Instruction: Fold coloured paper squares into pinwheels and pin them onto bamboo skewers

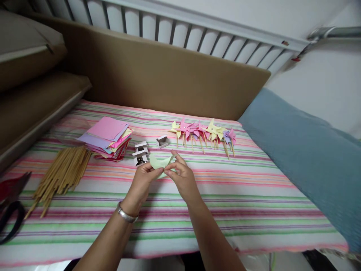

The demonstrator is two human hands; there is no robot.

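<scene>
A pale green sheet of paper (159, 162), curled at its edges, is held up between both hands over the striped cloth. My left hand (145, 178) pinches it from the left, thumb against the paper's near side; a silver bracelet circles that wrist. From the right, my right hand (182, 175) grips the same paper with thumb and fingers, the fingertips of both hands nearly meeting at its middle. Just beyond my left hand stand small open white boxes (140, 159) with dark little pieces inside. Another small box (162, 141) lies farther back.
Left are a stack of coloured paper (108, 130), a bundle of wooden sticks (63, 167) and black-handled scissors (12, 214). Several finished paper pinwheels (194, 130) on sticks lie at the back right. A brown board (169, 75) stands behind; a blue cushion (304, 150) borders the right.
</scene>
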